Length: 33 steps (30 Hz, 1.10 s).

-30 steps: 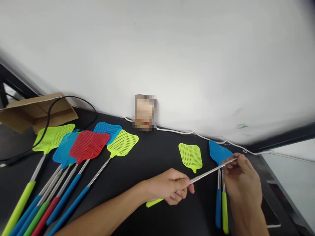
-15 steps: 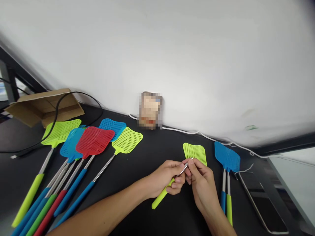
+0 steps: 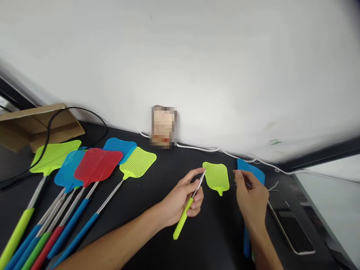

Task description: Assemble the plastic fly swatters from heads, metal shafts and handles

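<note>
My left hand (image 3: 180, 197) is closed round a fly swatter handle (image 3: 181, 223) with a yellow-green grip and a thin metal rod. The rod slants up to the right, its tip by my index finger. Just right of that tip, a loose yellow-green fly swatter head (image 3: 216, 178) lies on the table, its short socket toward me. My right hand (image 3: 251, 197) hovers apart from the handle, thumb and index finger pinched together. Whatever may be between those fingertips is too small to make out. Behind this hand, a blue swatter head (image 3: 251, 169) is partly covered.
On the left, several assembled fly swatters (image 3: 98, 167) in red, blue and yellow-green overlap. An open cardboard box (image 3: 56, 123) and a black cable (image 3: 48, 131) are behind them. A blurred-out item (image 3: 164, 127) leans against the wall by a white cable (image 3: 197, 148). A phone (image 3: 292, 227) lies right.
My right hand has come away from the rod tip and moved right, its fingers still pinched. My left hand keeps the handle, now held more upright. The view has turned slightly right.
</note>
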### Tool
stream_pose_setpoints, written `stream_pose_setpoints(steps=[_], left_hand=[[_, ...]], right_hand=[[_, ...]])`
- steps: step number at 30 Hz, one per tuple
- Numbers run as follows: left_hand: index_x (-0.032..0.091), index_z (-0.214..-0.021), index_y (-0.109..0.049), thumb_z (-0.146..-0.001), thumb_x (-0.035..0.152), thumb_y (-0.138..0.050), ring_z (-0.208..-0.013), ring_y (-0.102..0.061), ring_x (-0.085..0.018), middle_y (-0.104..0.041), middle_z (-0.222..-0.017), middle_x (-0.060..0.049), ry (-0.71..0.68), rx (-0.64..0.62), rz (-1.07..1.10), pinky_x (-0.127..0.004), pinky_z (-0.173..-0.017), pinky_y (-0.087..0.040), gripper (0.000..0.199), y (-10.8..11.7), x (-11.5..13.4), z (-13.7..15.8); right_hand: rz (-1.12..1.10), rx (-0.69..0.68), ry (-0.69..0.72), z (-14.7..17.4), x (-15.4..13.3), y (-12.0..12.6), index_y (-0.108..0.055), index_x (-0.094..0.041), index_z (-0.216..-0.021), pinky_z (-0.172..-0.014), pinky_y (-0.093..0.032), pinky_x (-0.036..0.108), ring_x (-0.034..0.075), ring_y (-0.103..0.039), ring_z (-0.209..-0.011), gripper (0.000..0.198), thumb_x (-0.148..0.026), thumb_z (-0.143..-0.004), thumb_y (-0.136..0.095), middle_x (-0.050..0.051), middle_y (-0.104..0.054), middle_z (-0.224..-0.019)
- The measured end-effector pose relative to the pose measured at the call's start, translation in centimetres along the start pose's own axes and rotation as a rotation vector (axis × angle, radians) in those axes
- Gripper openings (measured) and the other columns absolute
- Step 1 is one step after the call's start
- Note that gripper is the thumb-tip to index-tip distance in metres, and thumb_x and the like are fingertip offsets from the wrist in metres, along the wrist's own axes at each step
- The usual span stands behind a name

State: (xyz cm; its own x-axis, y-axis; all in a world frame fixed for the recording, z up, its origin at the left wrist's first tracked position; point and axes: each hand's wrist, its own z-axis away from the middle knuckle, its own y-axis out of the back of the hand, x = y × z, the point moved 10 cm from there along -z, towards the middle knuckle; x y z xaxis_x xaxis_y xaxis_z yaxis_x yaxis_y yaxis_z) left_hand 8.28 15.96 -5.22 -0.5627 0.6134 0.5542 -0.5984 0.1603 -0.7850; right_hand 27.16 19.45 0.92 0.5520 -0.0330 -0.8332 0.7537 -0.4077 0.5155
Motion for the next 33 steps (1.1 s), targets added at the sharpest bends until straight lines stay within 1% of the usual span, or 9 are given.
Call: stream_pose_setpoints(steps=[3, 5, 8, 11, 17, 22, 25, 27, 33], left_hand=[[0.034, -0.148, -0.04, -0.1, 0.033, -0.052, -0.045, -0.031, -0.007, -0.049, -0.067, 0.004, -0.022, 0.01, 0.0, -0.018, -0.039, -0.019, 0.049, -0.1, 0.5, 0.1], [0.033, -0.148, -0.041, -0.1, 0.032, -0.051, -0.045, -0.028, -0.006, -0.052, -0.069, 0.003, -0.025, 0.021, -0.013, -0.018, -0.039, -0.016, 0.049, 0.0, 0.6, 0.2], [0.032, -0.146, -0.044, -0.1, 0.032, -0.051, -0.045, -0.024, -0.005, -0.049, -0.068, 0.004, -0.019, 0.027, -0.032, -0.017, -0.039, -0.014, 0.047, 0.1, 0.6, 0.2], [0.032, -0.143, -0.046, -0.1, 0.034, -0.052, -0.045, -0.02, -0.005, -0.045, -0.067, 0.005, 0.002, 0.0, -0.053, -0.018, -0.038, -0.012, 0.043, -0.2, 0.4, 0.3], [0.034, -0.139, -0.047, -0.099, 0.039, -0.055, -0.046, -0.015, -0.005, -0.039, -0.067, 0.007, -0.01, -0.029, -0.088, -0.018, -0.038, -0.008, 0.041, -0.6, 0.5, 0.4], [0.032, -0.137, -0.046, -0.1, 0.039, -0.055, -0.044, -0.016, -0.005, -0.044, -0.065, 0.007, -0.072, 0.032, -0.1, -0.018, -0.037, -0.01, 0.04, 0.1, 0.9, 0.2], [0.022, -0.123, -0.055, -0.099, 0.038, -0.054, -0.042, -0.019, -0.004, -0.046, -0.063, 0.006, -0.061, 0.06, -0.109, -0.018, -0.037, -0.012, 0.029, 0.4, 0.5, 0.0], [0.016, -0.108, -0.06, -0.099, 0.039, -0.054, -0.042, -0.022, -0.003, -0.047, -0.062, 0.005, -0.043, 0.044, -0.132, -0.017, -0.037, -0.015, 0.025, 0.1, 0.1, -0.1], [0.018, -0.105, -0.061, -0.098, 0.047, -0.054, -0.04, -0.032, -0.005, -0.05, -0.062, 0.004, -0.015, -0.031, -0.217, -0.017, -0.035, -0.024, 0.03, -0.8, -0.3, 0.1]], right_hand=[[0.477, -0.044, 0.159, -0.2, -0.5, -1.1, -0.069, -0.018, -0.108, -0.078, -0.043, 0.042, 0.031, -0.061, -0.091, 0.052, -0.065, -0.092, -0.053, 0.014, -0.069, -0.099], [0.644, -0.083, 0.226, 0.4, -0.6, -2.6, -0.063, -0.015, -0.122, -0.083, -0.043, 0.044, 0.037, -0.058, -0.104, 0.066, -0.071, -0.088, -0.054, 0.018, -0.067, -0.11], [0.767, -0.084, 0.248, 0.9, -0.8, -3.8, -0.056, -0.01, -0.131, -0.085, -0.044, 0.045, 0.041, -0.056, -0.112, 0.083, -0.075, -0.08, -0.062, 0.022, -0.064, -0.116], [0.757, -0.14, 0.193, 0.5, -0.2, -4.0, -0.057, -0.011, -0.127, -0.084, -0.044, 0.044, 0.04, -0.058, -0.109, 0.078, -0.071, -0.077, -0.067, 0.02, -0.064, -0.112], [0.455, -0.261, 0.037, -0.7, 2.4, -3.2, -0.062, -0.019, -0.1, -0.069, -0.042, 0.035, 0.026, -0.062, -0.081, 0.047, -0.06, -0.079, -0.07, 0.008, -0.068, -0.092], [0.076, -0.284, 0.031, -0.6, 2.2, -3.2, -0.055, -0.021, -0.065, -0.054, -0.026, 0.029, 0.013, -0.035, -0.057, 0.047, -0.062, -0.085, -0.065, -0.003, -0.043, -0.061], [-0.313, -0.334, -0.131, 0.3, 2.0, -4.0, -0.058, -0.021, -0.072, -0.05, -0.023, 0.028, 0.011, -0.029, -0.055, 0.041, -0.058, -0.086, -0.069, -0.006, -0.038, -0.061], [-0.528, -0.328, -0.21, 0.9, 1.4, -4.3, -0.062, -0.022, -0.083, -0.05, -0.029, 0.027, 0.011, -0.033, -0.056, 0.03, -0.05, -0.085, -0.074, -0.006, -0.043, -0.064], [-0.817, -0.377, -0.28, 2.2, -0.6, -5.0, -0.062, -0.021, -0.081, -0.058, -0.042, 0.028, 0.014, -0.051, -0.068, 0.022, -0.037, -0.086, -0.077, 0.001, -0.058, -0.073]])
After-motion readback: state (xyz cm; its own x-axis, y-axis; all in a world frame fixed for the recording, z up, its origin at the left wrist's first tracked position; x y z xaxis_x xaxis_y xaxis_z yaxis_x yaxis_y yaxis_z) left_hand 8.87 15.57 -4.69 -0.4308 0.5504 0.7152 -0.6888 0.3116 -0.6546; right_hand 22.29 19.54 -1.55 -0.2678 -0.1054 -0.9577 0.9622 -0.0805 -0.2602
